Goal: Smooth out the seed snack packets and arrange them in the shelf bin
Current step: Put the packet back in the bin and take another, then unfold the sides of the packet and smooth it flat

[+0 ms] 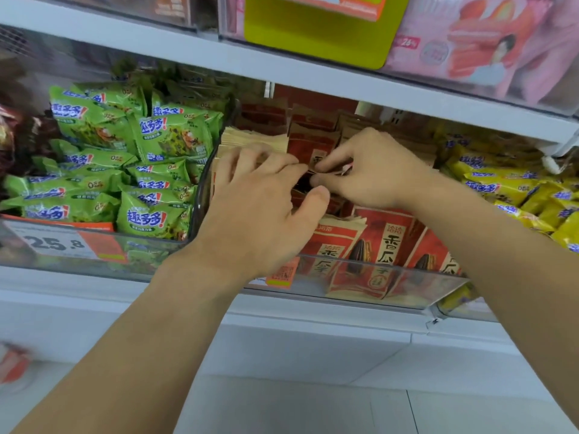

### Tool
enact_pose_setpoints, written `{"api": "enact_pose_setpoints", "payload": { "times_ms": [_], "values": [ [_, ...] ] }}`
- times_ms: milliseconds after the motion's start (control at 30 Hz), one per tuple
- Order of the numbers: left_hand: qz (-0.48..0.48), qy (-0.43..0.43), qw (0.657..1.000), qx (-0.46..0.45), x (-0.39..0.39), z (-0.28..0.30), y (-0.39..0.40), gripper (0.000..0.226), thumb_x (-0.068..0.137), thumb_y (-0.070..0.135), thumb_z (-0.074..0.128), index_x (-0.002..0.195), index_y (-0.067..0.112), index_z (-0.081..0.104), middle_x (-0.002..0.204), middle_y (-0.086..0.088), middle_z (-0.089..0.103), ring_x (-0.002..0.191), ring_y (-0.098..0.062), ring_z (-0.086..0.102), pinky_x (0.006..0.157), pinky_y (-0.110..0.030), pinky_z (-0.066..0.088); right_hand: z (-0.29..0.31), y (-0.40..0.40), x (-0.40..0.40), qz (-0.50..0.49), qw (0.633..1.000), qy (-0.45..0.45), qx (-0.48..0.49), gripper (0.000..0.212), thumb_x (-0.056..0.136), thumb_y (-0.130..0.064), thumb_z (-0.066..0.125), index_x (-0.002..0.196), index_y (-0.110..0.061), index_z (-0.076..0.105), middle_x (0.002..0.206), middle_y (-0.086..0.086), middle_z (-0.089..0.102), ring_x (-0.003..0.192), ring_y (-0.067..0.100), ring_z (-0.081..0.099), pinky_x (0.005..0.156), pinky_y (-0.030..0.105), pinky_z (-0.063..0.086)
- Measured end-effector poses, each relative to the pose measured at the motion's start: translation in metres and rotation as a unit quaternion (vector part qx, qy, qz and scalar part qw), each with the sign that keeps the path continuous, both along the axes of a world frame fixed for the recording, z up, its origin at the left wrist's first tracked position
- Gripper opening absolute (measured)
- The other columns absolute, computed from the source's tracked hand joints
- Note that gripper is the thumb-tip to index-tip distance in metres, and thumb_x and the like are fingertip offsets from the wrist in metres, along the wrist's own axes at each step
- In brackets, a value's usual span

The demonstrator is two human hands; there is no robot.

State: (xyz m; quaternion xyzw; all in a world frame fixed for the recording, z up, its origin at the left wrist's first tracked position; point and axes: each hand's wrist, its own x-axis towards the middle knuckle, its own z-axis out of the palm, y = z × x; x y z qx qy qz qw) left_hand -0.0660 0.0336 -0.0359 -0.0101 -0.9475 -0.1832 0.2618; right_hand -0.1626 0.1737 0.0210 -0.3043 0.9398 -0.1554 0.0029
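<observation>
The grip of the right hand (372, 170) pinches a red seed packet (313, 151) by its edge above the middle of the clear shelf bin (360, 277), while the left hand (260, 198), fingers loosely spread, presses on it, seemingly to flatten it before setting it among the upright packets.

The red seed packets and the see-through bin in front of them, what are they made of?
The red seed packets look like matte paper, maybe with a lining: tan kraft edges, creases, little shine. The see-through bin looks like hard clear plastic, since packets show through its glossy front wall, which holds a straight edge.
</observation>
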Motion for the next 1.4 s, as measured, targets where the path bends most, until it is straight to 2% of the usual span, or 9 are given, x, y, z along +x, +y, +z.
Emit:
{"api": "enact_pose_setpoints", "payload": {
  "times_ms": [100, 233, 333, 533, 733, 1000, 1200, 1300, 1400],
  "values": [
    [0.007, -0.009, 1.0, -0.012, 0.0, 0.001, 0.001, 0.064, 0.089, 0.057, 0.024, 0.137, 0.029, 0.055, 0.143, 0.016, 0.048, 0.137, -0.014, 0.027, 0.108, -0.028, 0.002, 0.005, 0.001, -0.007, -0.052, 0.991, -0.055, -0.11, 0.017, 0.093, -0.041, 0.065, 0.102, -0.03, 0.074, 0.092, -0.017, 0.065, 0.078, -0.004, 0.059, 0.071, 0.016, 0.044],
    [0.01, -0.017, 1.0, -0.02, -0.001, 0.0, 0.002, 0.065, 0.088, 0.055, 0.023, 0.14, 0.028, 0.053, 0.145, 0.016, 0.046, 0.137, -0.013, 0.026, 0.108, -0.028, -0.001, 0.006, -0.012, -0.04, -0.093, 0.994, 0.047, -0.023, 0.041, 0.097, -0.019, 0.054, 0.137, -0.026, 0.055, 0.137, -0.001, 0.059, 0.124, 0.017, 0.053, 0.092, 0.017, 0.036],
    [0.011, -0.018, 0.999, -0.025, 0.0, 0.0, 0.002, 0.066, 0.088, 0.055, 0.022, 0.14, 0.027, 0.053, 0.145, 0.015, 0.047, 0.137, -0.014, 0.027, 0.108, -0.028, 0.0, 0.006, -0.027, -0.056, -0.092, 0.995, 0.014, 0.03, 0.052, 0.096, -0.011, 0.054, 0.146, -0.023, 0.047, 0.148, 0.005, 0.05, 0.132, 0.024, 0.05, 0.098, 0.022, 0.039],
    [0.017, -0.04, 0.999, -0.029, -0.004, 0.0, 0.002, 0.071, 0.088, 0.057, 0.018, 0.147, 0.027, 0.045, 0.152, 0.013, 0.038, 0.141, -0.014, 0.019, 0.112, -0.031, -0.004, -0.003, -0.03, -0.054, -0.095, 0.992, 0.076, 0.013, 0.018, 0.093, -0.022, 0.069, 0.109, -0.018, 0.075, 0.125, 0.005, 0.067, 0.113, 0.022, 0.061, 0.087, 0.022, 0.04],
    [0.023, -0.048, 0.998, -0.036, -0.006, 0.001, 0.004, 0.072, 0.085, 0.054, 0.017, 0.145, 0.027, 0.047, 0.155, 0.011, 0.035, 0.143, -0.016, 0.017, 0.109, -0.031, -0.007, 0.007, -0.014, -0.031, -0.112, 0.99, 0.035, -0.082, 0.019, 0.098, -0.03, 0.061, 0.113, -0.023, 0.068, 0.11, -0.004, 0.06, 0.105, 0.014, 0.055, 0.08, 0.019, 0.035],
    [0.014, -0.056, 0.998, -0.01, -0.009, 0.004, 0.005, 0.064, 0.084, 0.054, 0.022, 0.121, 0.03, 0.068, 0.151, 0.009, 0.039, 0.141, -0.019, 0.019, 0.107, -0.031, -0.007, -0.001, 0.006, 0.026, -0.07, 0.975, 0.12, -0.173, 0.011, 0.095, -0.022, 0.066, 0.086, -0.029, 0.065, 0.084, -0.013, 0.061, 0.076, 0.003, 0.054, 0.068, 0.017, 0.036],
    [-0.03, 0.054, 0.984, 0.166, 0.005, 0.009, -0.004, 0.034, 0.087, 0.038, 0.045, 0.095, 0.019, 0.073, 0.113, 0.004, 0.064, 0.118, -0.013, 0.041, 0.102, -0.021, 0.025, -0.011, 0.034, 0.067, -0.044, 0.923, 0.27, -0.27, 0.009, 0.095, -0.013, 0.063, 0.1, -0.016, 0.07, 0.085, -0.026, 0.049, 0.088, 0.019, 0.059, 0.077, 0.029, 0.044],
    [-0.003, 0.12, 0.971, 0.207, 0.019, 0.014, -0.006, 0.019, 0.085, 0.019, 0.052, 0.094, 0.015, 0.069, 0.098, 0.006, 0.063, 0.101, -0.003, 0.042, 0.086, -0.004, 0.028, -0.021, 0.047, 0.086, 0.0, 0.889, 0.344, -0.303, 0.008, 0.094, -0.007, 0.062, 0.099, -0.01, 0.069, 0.095, -0.013, 0.055, 0.093, 0.012, 0.052, 0.082, 0.025, 0.043],
    [-0.002, 0.167, 0.959, 0.231, 0.04, 0.019, 0.003, 0.021, 0.083, 0.014, 0.05, 0.098, 0.015, 0.066, 0.093, 0.024, 0.051, 0.098, -0.007, 0.048, 0.084, -0.006, 0.033, -0.027, 0.06, 0.099, 0.002, 0.855, 0.369, -0.364, 0.009, 0.095, -0.004, 0.059, 0.098, -0.006, 0.067, 0.097, -0.003, 0.058, 0.094, 0.018, 0.054, 0.085, 0.024, 0.043]
  ]
}}
